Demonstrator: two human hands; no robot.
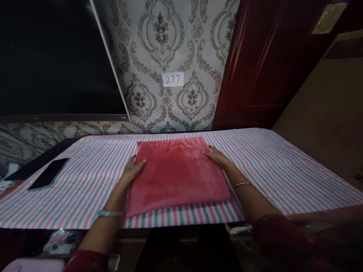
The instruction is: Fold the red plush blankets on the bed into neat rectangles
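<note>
A flat, squarish piece of pinkish-red velvety cloth [178, 176], like a cushion cover, lies in front of me on a striped tablecloth [86, 180]. My left hand [131, 172] grips its left edge near the far corner, thumb on top and the other fingers partly hidden at the side. At the far right edge, my right hand [216, 156] holds it the same way, its thumb laid over the cloth. The near edge runs at a slant, with the left corner closer to me. Whether the cloth is folded in layers I cannot tell.
A black phone [49, 173] lies at the left of the table. Behind stand a large dark screen [52, 54] and a patterned wall with a paper label [172, 79] reading 277. A cardboard box [333, 106] is at the right, beside a dark red door [257, 63].
</note>
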